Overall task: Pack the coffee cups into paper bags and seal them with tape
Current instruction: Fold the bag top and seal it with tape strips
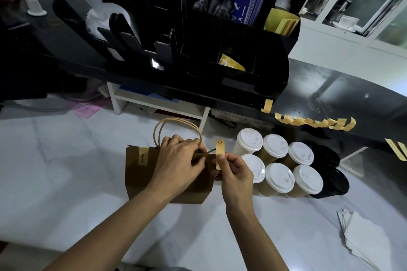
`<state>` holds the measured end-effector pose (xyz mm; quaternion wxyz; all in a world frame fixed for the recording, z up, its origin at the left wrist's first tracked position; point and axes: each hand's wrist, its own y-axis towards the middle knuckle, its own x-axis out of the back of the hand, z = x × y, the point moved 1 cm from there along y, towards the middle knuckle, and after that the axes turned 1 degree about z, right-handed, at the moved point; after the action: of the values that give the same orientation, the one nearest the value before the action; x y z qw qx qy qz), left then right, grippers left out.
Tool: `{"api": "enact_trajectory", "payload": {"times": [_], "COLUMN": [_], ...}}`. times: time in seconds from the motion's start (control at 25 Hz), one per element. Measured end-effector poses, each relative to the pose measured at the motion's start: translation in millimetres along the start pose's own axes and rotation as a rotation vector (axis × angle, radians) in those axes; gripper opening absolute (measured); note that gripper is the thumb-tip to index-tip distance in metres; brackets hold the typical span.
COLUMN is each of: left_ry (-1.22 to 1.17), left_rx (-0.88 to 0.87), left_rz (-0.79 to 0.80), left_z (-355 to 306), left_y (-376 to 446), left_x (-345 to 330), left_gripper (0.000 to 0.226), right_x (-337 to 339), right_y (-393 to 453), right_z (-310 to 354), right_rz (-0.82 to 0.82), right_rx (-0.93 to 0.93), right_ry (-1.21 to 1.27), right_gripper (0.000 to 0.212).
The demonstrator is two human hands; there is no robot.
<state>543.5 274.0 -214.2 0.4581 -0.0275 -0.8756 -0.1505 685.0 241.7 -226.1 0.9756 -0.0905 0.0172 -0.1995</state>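
Head cam, looks down, close over hands (pixel 204 161)

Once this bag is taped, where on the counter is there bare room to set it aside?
Bare white counter lies left of the paper bag, and more in front, between the forearms and the stack of napkins. Right of the bag is crowded: white-lidded cups and black lids fill it up to the black ledge.
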Motion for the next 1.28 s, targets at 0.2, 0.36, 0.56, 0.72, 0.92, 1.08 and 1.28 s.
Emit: {"api": "enact_trajectory", "payload": {"times": [0.2,0.36,0.56,0.72,0.92,1.08,1.28], "left_ry": [0.073,0.086,0.091,0.049,-0.042,-0.032,-0.053], "left_rx": [-0.009,-0.008,-0.020,-0.017,0.049,0.070,0.065], "left_rz": [0.031,0.031,0.023,-0.012,-0.048,-0.020,-0.008], "left_z": [1,1,1,2,1,-2,-1], "left_y": [2,1,0,-1,-3,-5,-6], "left_x": [-2,-3,-6,-5,0,1,2], "left_gripper": [0.029,0.029,0.029,0.026,0.015,0.021,0.022], "right_x": [0,-3,-7,-10,-11,-12,-14], "right_y": [-1,-5,-10,-9,-7,-8,-10], "right_z": [-1,-3,-5,-5,-6,-5,-4], "right_rz": [0.005,0.003,0.045,0.035,0.008,-0.004,-0.022], "right_rx": [-0.003,-0.009,-0.014,-0.029,-0.068,-0.084,-0.104], "right_ry": [0.002,0.025,0.019,0.012,0.014,-0.012,-0.038], "right_gripper": [0.009,0.010,0.010,0.010,0.012,0.015,0.022]}}
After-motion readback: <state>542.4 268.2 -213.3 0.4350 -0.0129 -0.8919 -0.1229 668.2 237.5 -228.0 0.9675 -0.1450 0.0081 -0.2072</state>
